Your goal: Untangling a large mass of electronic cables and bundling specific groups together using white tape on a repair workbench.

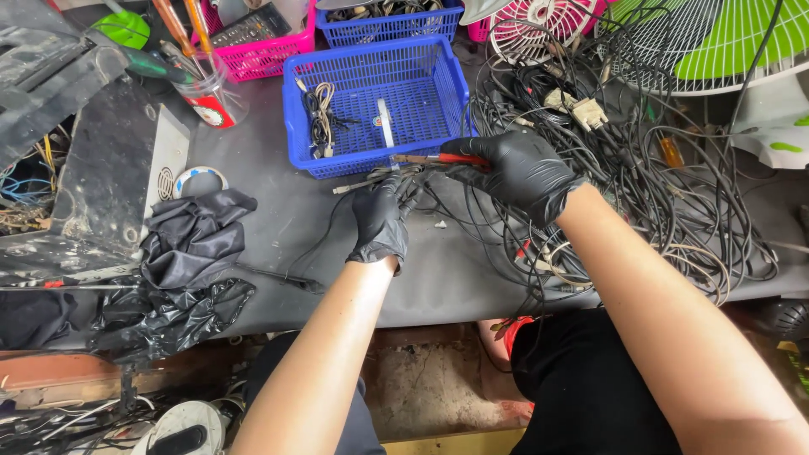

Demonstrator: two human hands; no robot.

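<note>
A red-handled tool [438,158] is pinched by the gloved right hand [521,173], thin cables [371,180] by the left hand [383,217], before a blue basket [375,101]

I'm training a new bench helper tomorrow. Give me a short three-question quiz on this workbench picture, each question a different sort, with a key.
1. True or false: both hands wear black gloves.
2. Which does the right hand hold? A) a roll of tape B) a red-handled tool C) a remote control
3. Fill in: the blue basket in front of the hands holds a small bundle of ____.

Key:
1. True; the left hand is gloved too, gripping cable ends.
2. B
3. Cables
</note>
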